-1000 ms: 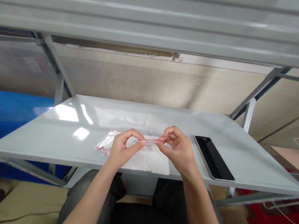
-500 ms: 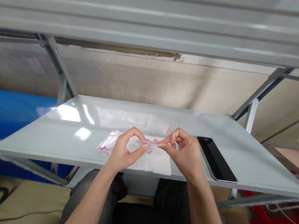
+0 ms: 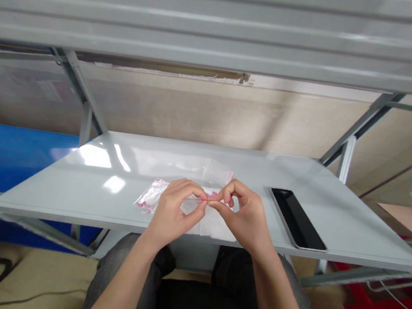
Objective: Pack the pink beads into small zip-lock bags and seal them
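Observation:
My left hand (image 3: 176,211) and my right hand (image 3: 245,216) meet over the middle of the table's front part. Both are closed in a pinch on the thin, pink-lined top edge of a small clear zip bag, their fingertips almost touching. The hands hide most of this bag. Below them lies a white sheet (image 3: 213,225), with small pink pieces (image 3: 211,194) showing just behind the fingers. To the left of my left hand lies a clear zip bag (image 3: 151,195) with pink pieces inside. Another clear bag (image 3: 215,174) with a red-striped edge lies behind the hands.
A black tablet-like slab (image 3: 298,219) with a silver rim lies right of my right hand on the pale grey table (image 3: 60,194). Slanting metal struts (image 3: 84,94) flank the table. A grey ribbed panel (image 3: 218,27) spans the top of the view.
My right hand has moved left along the bag's edge until its fingertips are close to those of my left hand. My left hand has shifted slightly right, its fingers more closed.

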`<state>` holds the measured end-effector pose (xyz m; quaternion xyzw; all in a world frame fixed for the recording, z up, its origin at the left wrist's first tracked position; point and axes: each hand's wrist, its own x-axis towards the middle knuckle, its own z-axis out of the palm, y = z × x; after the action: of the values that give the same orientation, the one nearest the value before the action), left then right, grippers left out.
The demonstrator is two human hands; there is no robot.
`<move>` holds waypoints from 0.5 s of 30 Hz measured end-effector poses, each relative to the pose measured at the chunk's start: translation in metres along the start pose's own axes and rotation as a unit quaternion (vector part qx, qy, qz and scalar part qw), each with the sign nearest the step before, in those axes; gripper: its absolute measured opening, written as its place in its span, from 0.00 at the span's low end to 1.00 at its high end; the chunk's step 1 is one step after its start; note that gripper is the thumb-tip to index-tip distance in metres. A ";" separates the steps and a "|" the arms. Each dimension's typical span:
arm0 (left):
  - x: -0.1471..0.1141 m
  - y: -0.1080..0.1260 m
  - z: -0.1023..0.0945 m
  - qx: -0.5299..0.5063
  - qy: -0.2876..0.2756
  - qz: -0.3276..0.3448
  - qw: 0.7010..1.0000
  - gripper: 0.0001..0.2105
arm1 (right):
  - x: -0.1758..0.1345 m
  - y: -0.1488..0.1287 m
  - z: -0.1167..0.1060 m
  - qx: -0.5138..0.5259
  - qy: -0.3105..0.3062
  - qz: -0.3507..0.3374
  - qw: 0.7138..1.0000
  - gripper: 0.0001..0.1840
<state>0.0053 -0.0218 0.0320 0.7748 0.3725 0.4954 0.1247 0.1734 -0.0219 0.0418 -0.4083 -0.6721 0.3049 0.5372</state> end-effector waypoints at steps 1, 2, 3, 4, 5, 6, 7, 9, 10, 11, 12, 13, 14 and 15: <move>0.000 -0.001 -0.001 0.006 0.004 0.000 1.000 0.04 | 0.000 -0.001 0.000 -0.012 0.002 -0.012 1.000 0.15; -0.001 -0.002 -0.002 0.011 0.007 -0.001 1.000 0.04 | 0.000 -0.001 0.000 -0.022 0.003 -0.024 0.999 0.14; -0.001 -0.003 -0.003 0.018 0.012 0.001 1.000 0.05 | 0.000 -0.002 0.000 -0.030 0.001 -0.034 0.999 0.14; -0.001 -0.004 -0.004 0.027 0.017 0.003 0.999 0.06 | 0.000 -0.003 0.000 -0.036 -0.002 -0.043 0.998 0.14; -0.001 -0.005 -0.005 0.035 0.024 0.008 0.999 0.07 | -0.001 -0.003 0.000 -0.040 -0.006 -0.051 0.998 0.15; -0.001 -0.006 -0.006 0.041 0.032 0.013 0.999 0.08 | -0.001 -0.004 0.001 -0.041 -0.010 -0.056 0.998 0.15; -0.001 -0.006 -0.007 0.043 0.042 0.017 0.998 0.08 | -0.001 -0.005 0.001 -0.041 -0.010 -0.060 0.997 0.15; 0.000 -0.007 -0.010 0.030 0.057 0.017 0.998 0.07 | -0.002 -0.006 0.000 -0.042 -0.005 -0.061 0.997 0.15; 0.000 -0.007 -0.011 0.020 0.061 0.011 0.998 0.06 | -0.002 -0.007 0.000 -0.043 0.000 -0.061 0.997 0.16; 0.001 -0.007 -0.012 0.014 0.063 0.007 0.998 0.06 | -0.002 -0.008 -0.001 -0.044 0.004 -0.060 0.997 0.16; 0.001 -0.007 -0.014 0.015 0.063 0.005 0.998 0.06 | -0.002 -0.008 -0.001 -0.046 0.008 -0.060 0.997 0.16; 0.002 -0.007 -0.015 0.022 0.062 0.007 0.998 0.07 | -0.002 -0.009 0.000 -0.045 0.008 -0.058 0.997 0.16; 0.002 -0.008 -0.017 0.030 0.063 0.011 0.998 0.08 | -0.003 -0.009 0.000 -0.040 0.007 -0.055 0.998 0.16; 0.002 -0.008 -0.019 0.033 0.063 0.017 0.997 0.08 | -0.003 -0.009 0.002 -0.031 0.006 -0.051 0.998 0.16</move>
<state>-0.0141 -0.0178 0.0376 0.7523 0.3822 0.5325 0.0669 0.1699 -0.0287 0.0481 -0.3920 -0.6979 0.2536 0.5431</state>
